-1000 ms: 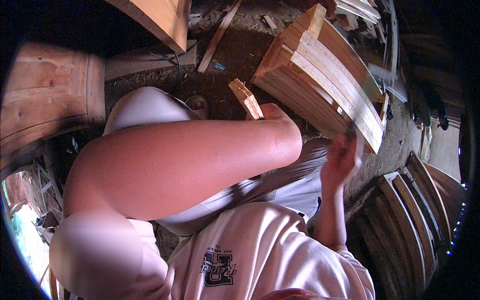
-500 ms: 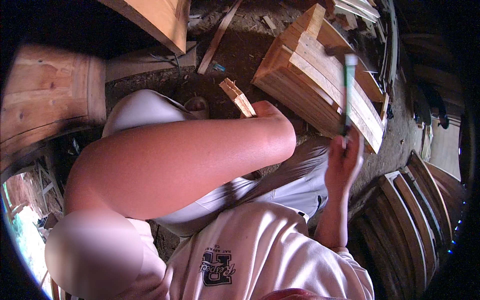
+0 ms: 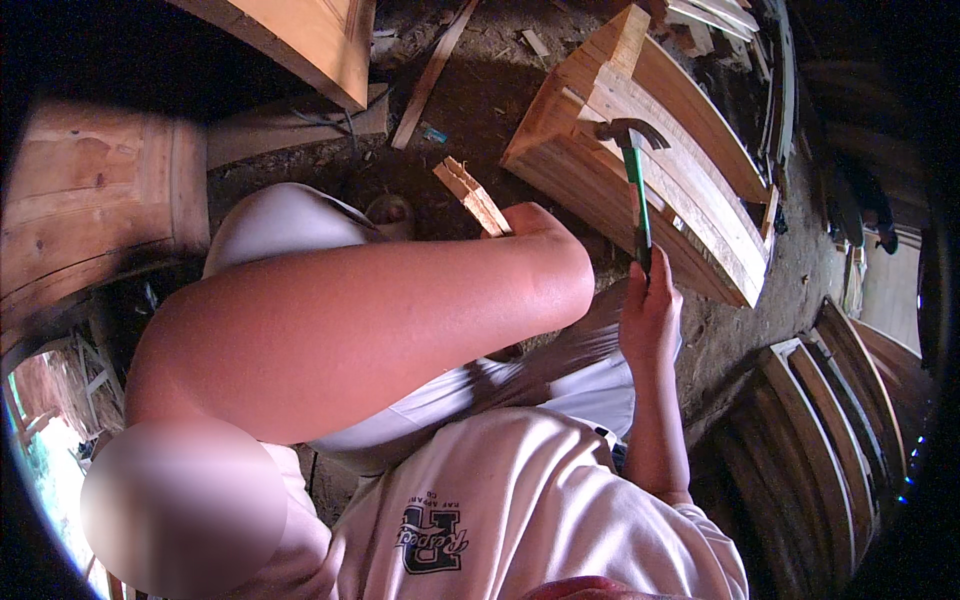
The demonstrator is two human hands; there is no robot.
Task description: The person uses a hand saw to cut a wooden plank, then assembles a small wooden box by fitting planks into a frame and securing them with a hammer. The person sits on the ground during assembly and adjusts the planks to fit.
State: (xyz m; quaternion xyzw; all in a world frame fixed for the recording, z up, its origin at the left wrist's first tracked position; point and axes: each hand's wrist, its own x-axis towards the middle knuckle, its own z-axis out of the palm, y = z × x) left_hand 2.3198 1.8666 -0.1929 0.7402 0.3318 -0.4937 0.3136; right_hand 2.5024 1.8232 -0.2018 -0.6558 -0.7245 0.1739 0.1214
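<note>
In my right hand (image 3: pixel 650 310) is a claw hammer (image 3: pixel 641 200) with a green and black handle, my fingers wrapped round its lower end. The hammer's dark head overlaps the pale slats of a wooden box-like frame (image 3: pixel 715 225) in view; whether they touch I cannot tell. My left arm crosses in front of me, and its bent wrist hides most of my left hand (image 3: pixel 535 217). A short, rough-ended piece of wood (image 3: pixel 470 197) sticks out from that hand, which appears closed round it, beside the frame's near left corner.
Wooden panelled furniture (image 3: pixel 90 190) stands at the left, with another wooden piece (image 3: pixel 300 40) above it. A thin wood strip (image 3: pixel 435 75) lies on the dirt floor among scraps. Curved wooden parts (image 3: pixel 830 420) lean at the lower right.
My right hand and the hammer have moved left; the hammer's head, blurred before, now shows sharply over the slats. My left arm and the wood piece are almost where they were.
</note>
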